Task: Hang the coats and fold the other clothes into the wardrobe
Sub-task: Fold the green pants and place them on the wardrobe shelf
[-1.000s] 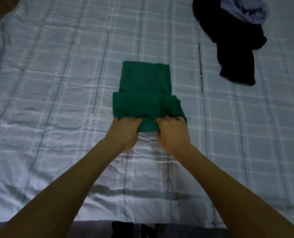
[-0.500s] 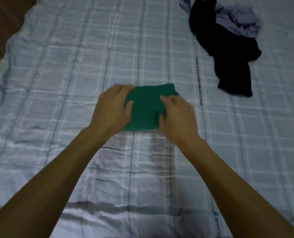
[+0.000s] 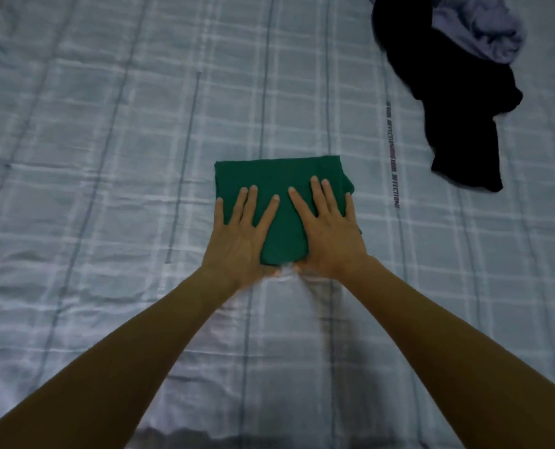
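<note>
A second ago the green garment (image 3: 279,176) was laid out longer, in two tiers, with its near edge pinched by both hands; half a second ago that edge was being carried over the far part. Now the fold has been closed. The garment is seen as a compact rectangle at the centre of the frame, lying on the checked sheet (image 3: 107,157), and it is being pressed flat. The left hand (image 3: 240,234) is laid palm down on its left half, fingers straight and spread, the little finger lying along the left edge. The right hand (image 3: 328,231) is laid likewise on the right half, fingers straight and slightly parted. Nothing is gripped by either. The folding of this piece is therefore judged all but done, with only the carrying to the wardrobe left for it. More work remains: a black garment (image 3: 457,108) lies crumpled at the upper right, well apart from the green one, with a lilac garment (image 3: 483,30) on top of it. Both are cut off by the top edge, so whether either is a coat cannot be told. The near edge of the green garment is hidden under the palms, and its layers cannot be counted. The wardrobe is not in view, and the lettering printed on the sheet is too blurred to be read.
</note>
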